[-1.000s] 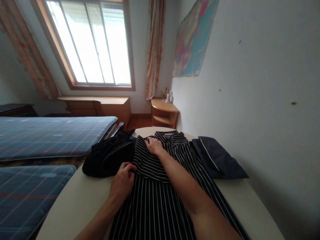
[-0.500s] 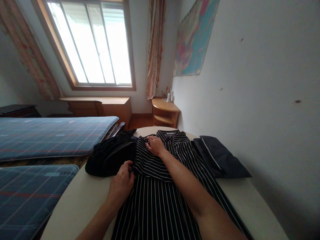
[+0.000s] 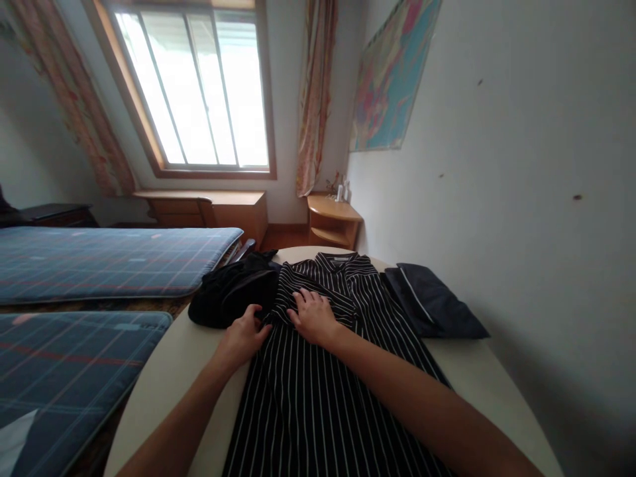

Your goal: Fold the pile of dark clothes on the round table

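Observation:
A black shirt with white stripes (image 3: 318, 397) lies on the round cream table (image 3: 163, 391), its collar at the far end. One sleeve is folded across the upper body of the shirt. My right hand (image 3: 315, 317) rests on this folded sleeve with its fingers spread. At the shirt's left edge is my left hand (image 3: 244, 339), its thumb and forefinger apart beside the cloth. Whether its fingertips touch the fabric is hard to see.
A heap of black clothing (image 3: 233, 291) sits on the table left of the shirt. Folded dark clothing (image 3: 437, 301) lies on the right. Beds with blue plaid mattresses (image 3: 114, 262) stand to the left, and a white wall (image 3: 521, 252) rises to the right.
My right hand has slid toward me, from the shoulder area down the folded sleeve. The sleeve's fold looks narrower. My left hand's thumb and forefinger have spread. The view has shifted slightly.

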The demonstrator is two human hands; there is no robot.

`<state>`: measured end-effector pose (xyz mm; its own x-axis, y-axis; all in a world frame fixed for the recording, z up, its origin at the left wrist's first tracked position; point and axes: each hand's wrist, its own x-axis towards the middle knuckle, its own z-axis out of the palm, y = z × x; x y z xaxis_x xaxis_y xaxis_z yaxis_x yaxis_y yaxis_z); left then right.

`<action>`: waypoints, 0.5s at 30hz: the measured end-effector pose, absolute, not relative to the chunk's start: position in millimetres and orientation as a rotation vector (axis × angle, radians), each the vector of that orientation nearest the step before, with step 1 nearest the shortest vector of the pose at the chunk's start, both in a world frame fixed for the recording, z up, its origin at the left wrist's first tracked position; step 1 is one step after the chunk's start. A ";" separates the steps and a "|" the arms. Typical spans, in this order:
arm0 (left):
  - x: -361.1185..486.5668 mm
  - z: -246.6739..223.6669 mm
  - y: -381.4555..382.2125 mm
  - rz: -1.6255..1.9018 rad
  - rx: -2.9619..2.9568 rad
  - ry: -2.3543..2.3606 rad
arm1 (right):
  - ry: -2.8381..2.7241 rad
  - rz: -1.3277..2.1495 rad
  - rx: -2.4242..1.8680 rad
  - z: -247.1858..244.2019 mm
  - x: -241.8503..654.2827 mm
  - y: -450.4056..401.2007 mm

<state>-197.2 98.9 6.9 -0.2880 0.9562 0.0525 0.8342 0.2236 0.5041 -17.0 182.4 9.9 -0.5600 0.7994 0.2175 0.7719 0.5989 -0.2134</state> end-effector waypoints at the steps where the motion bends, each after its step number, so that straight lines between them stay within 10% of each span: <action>1: -198.7 7.5 96.0 0.615 1.686 2.212 | -2.529 0.157 -1.324 7.0 -12.8 173.1; 15: -190.1 -4.4 98.8 0.730 1.821 2.275 | -2.558 0.344 -1.465 -14.7 17.8 179.2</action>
